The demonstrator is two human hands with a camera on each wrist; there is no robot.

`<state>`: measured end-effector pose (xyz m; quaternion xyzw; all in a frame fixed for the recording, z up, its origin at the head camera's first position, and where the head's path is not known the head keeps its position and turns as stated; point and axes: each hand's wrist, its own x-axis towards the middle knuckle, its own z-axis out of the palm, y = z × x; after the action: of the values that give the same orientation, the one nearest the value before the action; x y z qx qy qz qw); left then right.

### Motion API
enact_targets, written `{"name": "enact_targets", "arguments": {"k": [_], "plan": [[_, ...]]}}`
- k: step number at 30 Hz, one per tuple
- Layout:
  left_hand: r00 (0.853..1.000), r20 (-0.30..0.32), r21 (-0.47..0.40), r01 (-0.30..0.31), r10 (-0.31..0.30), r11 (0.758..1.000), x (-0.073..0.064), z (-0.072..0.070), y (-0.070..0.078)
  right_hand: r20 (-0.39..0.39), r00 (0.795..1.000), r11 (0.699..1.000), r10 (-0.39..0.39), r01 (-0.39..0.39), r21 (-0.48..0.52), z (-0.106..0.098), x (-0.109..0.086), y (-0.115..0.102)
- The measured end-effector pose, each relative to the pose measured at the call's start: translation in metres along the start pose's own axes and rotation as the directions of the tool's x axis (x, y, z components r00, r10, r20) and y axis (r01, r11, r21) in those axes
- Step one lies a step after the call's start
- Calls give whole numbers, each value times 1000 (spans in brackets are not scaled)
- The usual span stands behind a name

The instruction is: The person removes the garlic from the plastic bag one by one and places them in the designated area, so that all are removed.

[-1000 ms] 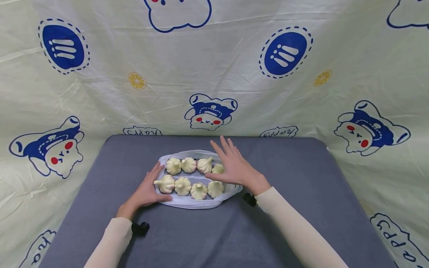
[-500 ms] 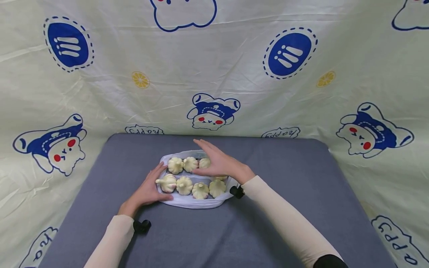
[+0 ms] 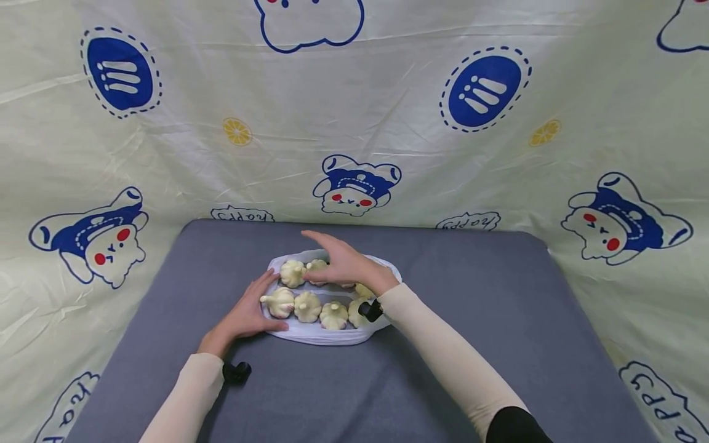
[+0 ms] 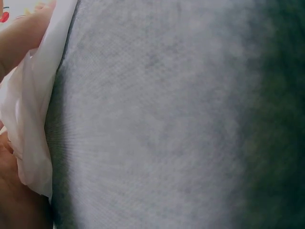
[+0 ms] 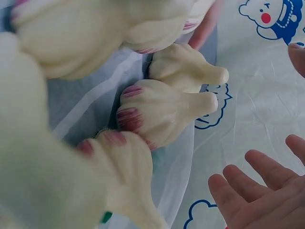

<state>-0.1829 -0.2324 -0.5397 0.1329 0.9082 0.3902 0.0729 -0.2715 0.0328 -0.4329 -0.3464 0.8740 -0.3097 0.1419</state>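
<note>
Several garlic bulbs [image 3: 307,306] with pale skins lie in two rows in a white plastic bag [image 3: 327,337] whose mouth is spread wide on the table. My left hand [image 3: 244,314] grips the bag's left end, thumb along the near rim. In the left wrist view the thumb [image 4: 24,40] lies over the thin plastic. Above the far row, my right hand [image 3: 350,268] is stretched out with nothing in it, covering some bulbs from the head view. The right wrist view shows its spread fingers [image 5: 248,183] apart from the purple-marked garlic bulbs [image 5: 152,112].
The table [image 3: 471,320] wears a grey-blue cloth. Behind it hangs a pale printed curtain [image 3: 388,92] reaching down to the table's far edge. A black wrist camera [image 3: 237,373] sits at the left wrist, another camera [image 3: 370,310] at the right.
My right hand has moved left across the bag, from its right end to over the far row's middle. The left hand keeps its hold; the whole view has shifted slightly.
</note>
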Motion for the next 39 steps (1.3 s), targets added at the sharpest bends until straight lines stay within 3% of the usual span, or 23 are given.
{"name": "enact_targets", "arguments": {"k": [17,24,39], "plan": [[1000,-8,-12,-14,14,1000,-1,0,0,91,995,999,-38,35,41,24,29,13],[1000,-12,-26,-16,15,1000,-2,1,1,111,992,998,-64,67,-18,32,35,14],[1000,-1,-16,-5,5,1000,-1,1,2,126,992,999,-3,8,-33,34,44,19]]}}
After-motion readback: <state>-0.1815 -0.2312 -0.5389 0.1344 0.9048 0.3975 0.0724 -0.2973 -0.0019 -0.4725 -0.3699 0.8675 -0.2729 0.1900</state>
